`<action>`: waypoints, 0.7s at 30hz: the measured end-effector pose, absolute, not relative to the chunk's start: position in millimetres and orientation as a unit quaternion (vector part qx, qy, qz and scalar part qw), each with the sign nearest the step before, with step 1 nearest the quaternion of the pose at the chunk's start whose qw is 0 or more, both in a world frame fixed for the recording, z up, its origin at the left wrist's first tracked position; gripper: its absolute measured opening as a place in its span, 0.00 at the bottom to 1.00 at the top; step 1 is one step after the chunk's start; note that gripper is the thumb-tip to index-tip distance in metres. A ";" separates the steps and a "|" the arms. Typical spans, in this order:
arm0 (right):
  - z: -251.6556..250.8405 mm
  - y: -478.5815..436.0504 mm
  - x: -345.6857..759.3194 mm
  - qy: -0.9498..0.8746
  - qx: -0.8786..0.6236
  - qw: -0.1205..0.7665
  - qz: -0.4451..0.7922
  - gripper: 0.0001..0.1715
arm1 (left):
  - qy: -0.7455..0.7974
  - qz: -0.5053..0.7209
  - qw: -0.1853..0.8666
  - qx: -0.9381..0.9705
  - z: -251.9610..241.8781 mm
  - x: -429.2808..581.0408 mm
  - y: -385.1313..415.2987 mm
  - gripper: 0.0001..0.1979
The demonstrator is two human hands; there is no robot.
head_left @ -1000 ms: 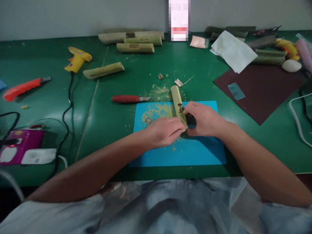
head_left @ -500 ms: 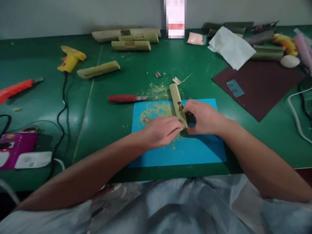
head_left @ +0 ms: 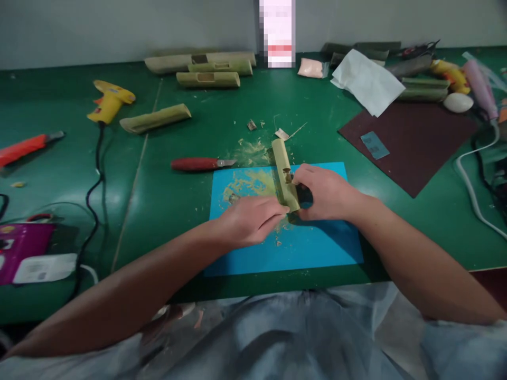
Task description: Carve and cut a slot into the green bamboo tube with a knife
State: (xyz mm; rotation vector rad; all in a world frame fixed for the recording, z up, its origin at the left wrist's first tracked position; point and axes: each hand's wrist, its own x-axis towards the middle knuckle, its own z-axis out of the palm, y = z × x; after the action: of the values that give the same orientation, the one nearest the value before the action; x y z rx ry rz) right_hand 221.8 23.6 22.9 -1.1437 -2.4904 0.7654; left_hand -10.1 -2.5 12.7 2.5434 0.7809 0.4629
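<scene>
Right hand (head_left: 325,194) grips notched bamboo (head_left: 281,162), left hand (head_left: 252,217) is pinched at its near end, and a card (head_left: 375,145) bears unreadable print.

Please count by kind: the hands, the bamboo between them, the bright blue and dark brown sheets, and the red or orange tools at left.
Left hand, right hand: 2
Bamboo piece: 1
Bright blue sheet: 1
Dark brown sheet: 1
Red knife, orange tool: 2
Total: 7
</scene>
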 end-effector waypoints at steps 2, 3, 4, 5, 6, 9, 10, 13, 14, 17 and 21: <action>22.4 23.7 222.0 -0.866 -0.398 0.146 0.264 0.21 | 0.286 0.165 0.215 0.919 12.8 -9.7 -2.2 0.12; 22.2 23.7 222.1 -0.865 -0.400 0.146 0.264 0.21 | 0.284 0.166 0.215 0.920 12.6 -9.1 -1.8 0.13; 22.1 23.7 222.0 -0.864 -0.402 0.146 0.266 0.21 | 0.280 0.168 0.214 0.920 12.0 -8.8 -1.5 0.13; 22.1 23.6 222.0 -0.862 -0.403 0.147 0.270 0.21 | 0.277 0.172 0.213 0.921 11.3 -9.0 -1.3 0.13; 22.2 23.6 222.0 -0.861 -0.403 0.148 0.273 0.21 | 0.274 0.175 0.213 0.921 10.4 -9.7 -1.3 0.13; 23.1 24.1 223.5 -0.862 -0.401 0.150 0.273 0.21 | 0.289 0.189 0.208 0.915 7.2 -13.3 -1.6 0.12; 23.6 24.6 224.6 -0.862 -0.403 0.149 0.269 0.21 | 0.299 0.191 0.207 0.912 6.3 -14.0 -1.3 0.12; 24.9 27.0 229.0 -0.856 -0.423 0.144 0.260 0.22 | 0.313 0.190 0.207 0.907 5.0 -14.2 1.1 0.12; 25.0 27.8 230.2 -0.851 -0.433 0.141 0.261 0.22 | 0.310 0.190 0.207 0.908 5.3 -13.9 2.0 0.12; 24.1 29.3 231.9 -0.850 -0.432 0.139 0.267 0.22 | 0.316 0.206 0.214 0.901 7.6 -13.1 3.0 0.13; 21.5 28.1 230.4 -0.857 -0.417 0.146 0.264 0.22 | 0.322 0.229 0.232 0.889 8.6 -8.1 2.9 0.11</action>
State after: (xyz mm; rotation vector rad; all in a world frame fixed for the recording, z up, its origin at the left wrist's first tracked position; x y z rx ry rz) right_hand 230.4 28.1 21.5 -1.2015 -2.4687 0.7593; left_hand -8.1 2.9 8.6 2.4428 0.8851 0.6285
